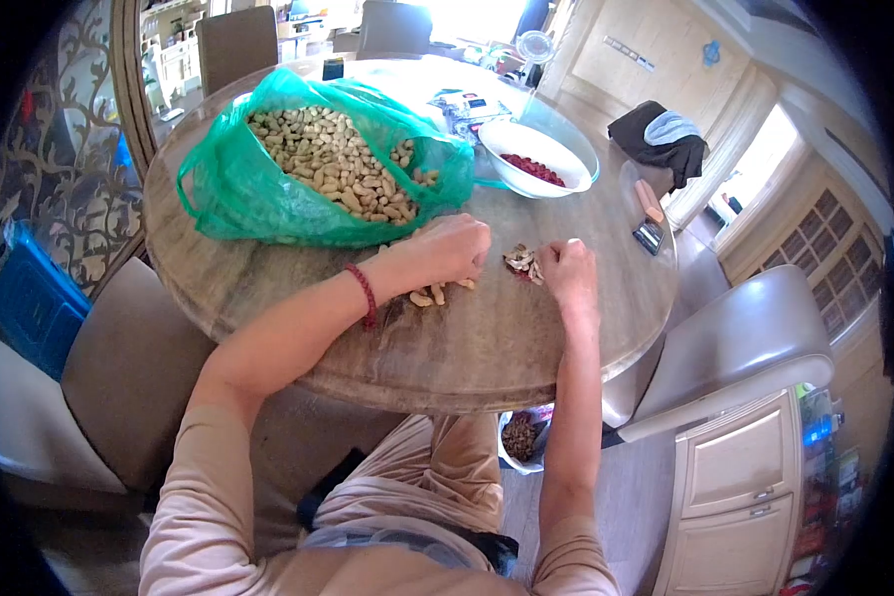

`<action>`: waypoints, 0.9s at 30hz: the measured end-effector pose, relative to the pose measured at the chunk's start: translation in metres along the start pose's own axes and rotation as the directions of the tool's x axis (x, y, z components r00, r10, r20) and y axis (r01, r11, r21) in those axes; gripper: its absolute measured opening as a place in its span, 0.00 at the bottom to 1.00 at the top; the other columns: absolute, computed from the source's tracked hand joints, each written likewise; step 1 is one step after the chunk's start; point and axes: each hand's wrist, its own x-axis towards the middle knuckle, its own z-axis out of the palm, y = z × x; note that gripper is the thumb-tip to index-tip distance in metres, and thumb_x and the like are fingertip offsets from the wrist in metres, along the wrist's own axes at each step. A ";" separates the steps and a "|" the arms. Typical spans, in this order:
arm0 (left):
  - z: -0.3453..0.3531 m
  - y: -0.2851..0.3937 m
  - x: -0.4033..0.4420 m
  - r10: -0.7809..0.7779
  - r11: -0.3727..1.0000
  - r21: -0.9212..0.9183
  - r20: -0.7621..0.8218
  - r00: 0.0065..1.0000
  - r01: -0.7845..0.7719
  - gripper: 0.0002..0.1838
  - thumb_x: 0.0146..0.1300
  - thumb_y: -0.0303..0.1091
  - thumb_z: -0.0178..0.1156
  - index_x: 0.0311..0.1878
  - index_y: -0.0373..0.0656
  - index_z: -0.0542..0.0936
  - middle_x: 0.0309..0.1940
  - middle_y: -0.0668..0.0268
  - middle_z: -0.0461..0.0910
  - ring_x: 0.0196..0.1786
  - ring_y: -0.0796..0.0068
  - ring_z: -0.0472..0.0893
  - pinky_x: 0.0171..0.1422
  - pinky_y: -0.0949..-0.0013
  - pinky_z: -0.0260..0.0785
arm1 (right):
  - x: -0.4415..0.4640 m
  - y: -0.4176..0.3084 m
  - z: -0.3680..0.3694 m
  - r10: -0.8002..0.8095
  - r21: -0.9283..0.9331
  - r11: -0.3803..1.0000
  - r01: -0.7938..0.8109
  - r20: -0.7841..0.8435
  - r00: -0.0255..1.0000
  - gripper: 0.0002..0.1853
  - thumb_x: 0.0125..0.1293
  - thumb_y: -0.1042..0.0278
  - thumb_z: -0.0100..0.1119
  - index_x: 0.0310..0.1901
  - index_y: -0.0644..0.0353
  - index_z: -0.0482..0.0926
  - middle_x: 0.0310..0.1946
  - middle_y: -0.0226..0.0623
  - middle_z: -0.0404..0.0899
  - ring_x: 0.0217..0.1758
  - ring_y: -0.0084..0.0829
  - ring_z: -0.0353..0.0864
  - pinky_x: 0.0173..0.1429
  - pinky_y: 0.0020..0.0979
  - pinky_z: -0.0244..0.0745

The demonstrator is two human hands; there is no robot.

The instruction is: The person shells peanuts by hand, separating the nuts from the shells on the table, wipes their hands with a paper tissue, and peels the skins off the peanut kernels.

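My left hand point(457, 246), with a dark red braided bracelet point(363, 296) on its wrist, is closed just above the tabletop. Its fingers curl inward, hiding whatever they hold. Several unshelled peanuts point(429, 296) lie under and beside that hand. To the right, my right hand point(570, 270) is closed with fingertips pinched together; anything in them is too small to make out. Right beside those fingertips sits a little pile of broken peanut shells point(520, 260), with some red bits among them. A green plastic bag point(238, 214) full of unshelled peanuts point(318, 159) lies open beyond my left hand.
A white bowl point(499, 141) with red-skinned kernels point(532, 169) stands at the back of the round table point(447, 363). At the right edge lies a brush-like tool point(649, 223), near dark cloth point(656, 144). Below the table is a bin point(521, 437) holding shells. Chairs point(740, 338) surround it.
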 end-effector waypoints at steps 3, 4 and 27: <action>-0.001 0.001 0.002 0.004 0.998 -0.067 -0.043 0.999 -0.007 0.06 0.43 0.28 0.64 0.24 0.36 0.79 0.23 0.58 0.77 0.31 0.59 0.78 0.37 0.64 0.70 | 0.001 -0.001 -0.002 -0.018 0.030 0.999 0.021 -0.113 0.993 0.11 0.55 0.66 0.56 0.28 0.68 0.79 0.24 0.57 0.76 0.32 0.52 0.78 0.38 0.44 0.72; -0.001 0.001 0.003 0.013 0.993 -0.116 -0.097 0.995 -0.024 0.06 0.43 0.28 0.64 0.26 0.36 0.79 0.24 0.58 0.78 0.30 0.60 0.79 0.36 0.65 0.70 | 0.001 -0.007 -0.006 -0.016 0.055 0.998 0.027 -0.184 0.983 0.12 0.57 0.66 0.55 0.28 0.69 0.79 0.23 0.57 0.75 0.29 0.52 0.77 0.36 0.42 0.72; -0.001 0.011 0.011 -0.278 0.635 -0.771 -0.185 0.943 0.036 0.13 0.50 0.21 0.62 0.41 0.33 0.78 0.26 0.64 0.81 0.27 0.83 0.78 0.32 0.80 0.72 | -0.007 -0.037 0.004 -0.083 0.856 0.516 0.035 0.009 0.997 0.04 0.56 0.76 0.63 0.33 0.67 0.81 0.21 0.23 0.77 0.23 0.10 0.67 0.26 0.16 0.64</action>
